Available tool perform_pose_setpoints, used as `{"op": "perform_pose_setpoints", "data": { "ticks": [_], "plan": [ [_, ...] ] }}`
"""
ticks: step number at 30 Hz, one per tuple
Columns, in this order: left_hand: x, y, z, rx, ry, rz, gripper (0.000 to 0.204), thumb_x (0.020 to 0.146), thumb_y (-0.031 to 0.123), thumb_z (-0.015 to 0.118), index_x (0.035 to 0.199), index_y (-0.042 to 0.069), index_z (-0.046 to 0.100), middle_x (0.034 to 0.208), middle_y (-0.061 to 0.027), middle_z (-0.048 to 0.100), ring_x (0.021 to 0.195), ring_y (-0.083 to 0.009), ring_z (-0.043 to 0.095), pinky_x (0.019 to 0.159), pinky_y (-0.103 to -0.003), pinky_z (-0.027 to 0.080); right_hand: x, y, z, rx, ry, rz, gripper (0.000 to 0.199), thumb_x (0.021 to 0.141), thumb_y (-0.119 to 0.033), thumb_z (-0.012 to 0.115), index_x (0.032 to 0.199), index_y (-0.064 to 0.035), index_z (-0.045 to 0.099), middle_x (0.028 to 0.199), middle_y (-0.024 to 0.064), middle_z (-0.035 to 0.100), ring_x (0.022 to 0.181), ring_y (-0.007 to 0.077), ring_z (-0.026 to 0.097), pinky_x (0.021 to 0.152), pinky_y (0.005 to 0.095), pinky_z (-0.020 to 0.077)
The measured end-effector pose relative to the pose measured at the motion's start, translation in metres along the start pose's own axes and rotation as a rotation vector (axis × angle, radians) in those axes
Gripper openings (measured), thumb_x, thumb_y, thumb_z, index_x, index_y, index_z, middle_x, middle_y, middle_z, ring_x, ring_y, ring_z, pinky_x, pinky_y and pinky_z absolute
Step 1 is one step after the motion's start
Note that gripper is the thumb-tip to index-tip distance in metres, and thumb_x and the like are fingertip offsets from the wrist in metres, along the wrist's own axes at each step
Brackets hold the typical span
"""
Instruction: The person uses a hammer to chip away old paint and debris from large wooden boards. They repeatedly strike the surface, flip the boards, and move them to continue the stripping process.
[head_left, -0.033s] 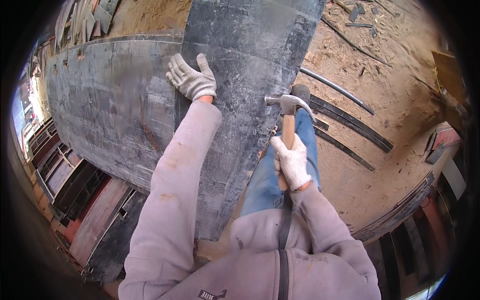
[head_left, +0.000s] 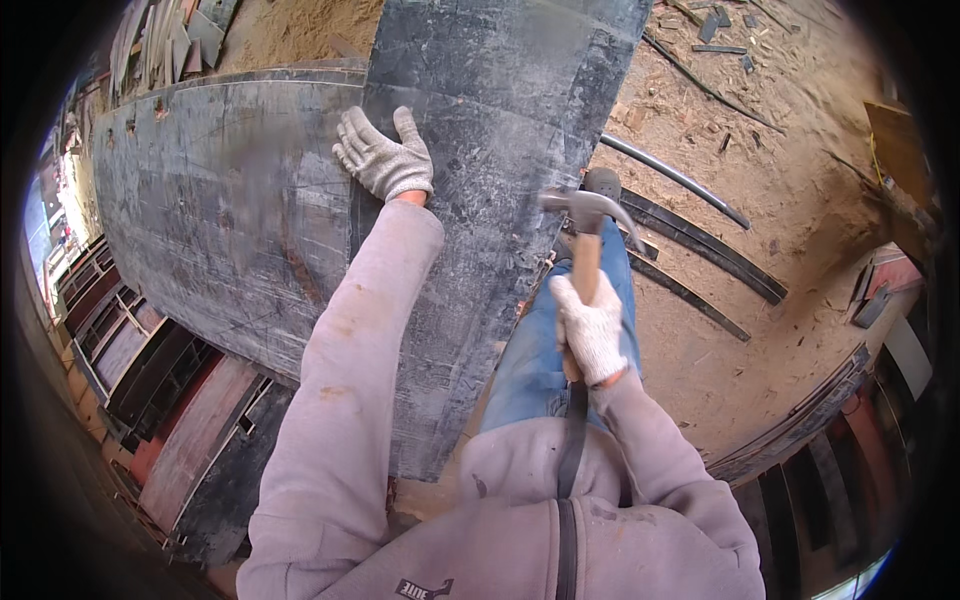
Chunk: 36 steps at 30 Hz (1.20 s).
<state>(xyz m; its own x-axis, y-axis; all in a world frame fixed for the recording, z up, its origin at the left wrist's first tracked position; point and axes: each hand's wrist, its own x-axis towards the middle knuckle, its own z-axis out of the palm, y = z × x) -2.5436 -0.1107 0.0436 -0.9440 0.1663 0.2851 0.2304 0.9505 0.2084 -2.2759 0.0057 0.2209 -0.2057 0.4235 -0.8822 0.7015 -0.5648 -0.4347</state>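
My left hand (head_left: 385, 158), in a pale knit glove, rests flat with its fingers spread. It lies across the seam between a long dark board (head_left: 490, 150) and the wide, worn dark panel (head_left: 220, 200) to its left. In a white glove, my right hand (head_left: 592, 330) grips a claw hammer (head_left: 586, 240) by its wooden handle. The steel head is up, its striking face toward the long board's right edge and its claw curving right. The hammer hangs over my right leg, apart from the board as far as I can tell.
To the right, a curved metal pipe (head_left: 680, 182) and dark curved strips (head_left: 705, 248) lie on sandy ground strewn with wood chips. Stacked boards (head_left: 190, 450) stand at the lower left, and more panels (head_left: 830, 480) at the lower right. Scrap planks (head_left: 180, 45) lean at the upper left.
My right hand and the hammer have shifted slightly to the right, away from the board's edge. My left hand stays in place.
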Motion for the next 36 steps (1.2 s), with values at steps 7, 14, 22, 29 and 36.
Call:
{"op": "perform_pose_setpoints", "data": {
  "ticks": [7,14,22,29,36],
  "plan": [
    [0.001,0.002,0.002,0.006,0.056,0.050,0.073,0.099,0.054,0.056,0.146,0.000,0.044,0.148,-0.0241,0.050,0.141,-0.0401,0.043,0.121,-0.056,0.026,0.033,0.053,0.028,-0.549,0.292,-0.693,0.034,0.097,-0.033,0.069,0.106,-0.0026,0.057,0.070,0.0123,0.064,0.053,0.0213,0.064,0.047,0.0379,0.0507],
    [0.001,0.002,-0.001,-0.008,0.055,0.037,0.073,0.099,0.054,0.056,0.145,0.000,0.045,0.147,-0.0242,0.051,0.141,-0.0400,0.044,0.121,-0.055,0.026,0.023,0.054,-0.013,-0.265,0.075,-0.286,0.031,0.091,-0.017,0.076,0.115,-0.0022,0.064,0.088,0.0021,0.064,0.076,0.0117,0.058,0.069,0.0319,0.0519],
    [0.000,-0.001,-0.003,-0.021,0.040,0.033,0.072,0.098,0.049,0.059,0.145,-0.002,0.043,0.148,-0.0242,0.050,0.142,-0.0414,0.042,0.121,-0.056,0.025,0.039,-0.040,-0.063,-0.931,-0.137,-0.691,0.042,0.088,-0.039,0.078,0.111,-0.0070,0.062,0.088,0.0182,0.071,0.080,0.0395,0.071,0.069,0.0459,0.0561],
    [-0.002,-0.002,-0.002,-0.023,-0.007,0.005,0.075,0.098,0.052,0.056,0.148,-0.001,0.040,0.151,-0.0232,0.047,0.145,-0.0394,0.039,0.123,-0.055,0.023,0.069,-0.074,-0.019,-1.564,-0.267,-0.921,0.020,0.091,-0.016,0.067,0.105,-0.0029,0.061,0.087,0.0169,0.067,0.080,0.0345,0.070,0.067,0.0478,0.0550],
    [0.000,-0.002,-0.001,-0.038,0.035,0.008,0.072,0.098,0.051,0.058,0.146,0.000,0.044,0.151,-0.0224,0.048,0.144,-0.0397,0.040,0.123,-0.056,0.023,0.084,-0.094,0.003,-1.733,-0.261,-1.268,0.022,0.088,-0.011,0.065,0.108,-0.0028,0.061,0.088,0.0136,0.066,0.081,0.0289,0.069,0.067,0.0427,0.0571]
  ]
}}
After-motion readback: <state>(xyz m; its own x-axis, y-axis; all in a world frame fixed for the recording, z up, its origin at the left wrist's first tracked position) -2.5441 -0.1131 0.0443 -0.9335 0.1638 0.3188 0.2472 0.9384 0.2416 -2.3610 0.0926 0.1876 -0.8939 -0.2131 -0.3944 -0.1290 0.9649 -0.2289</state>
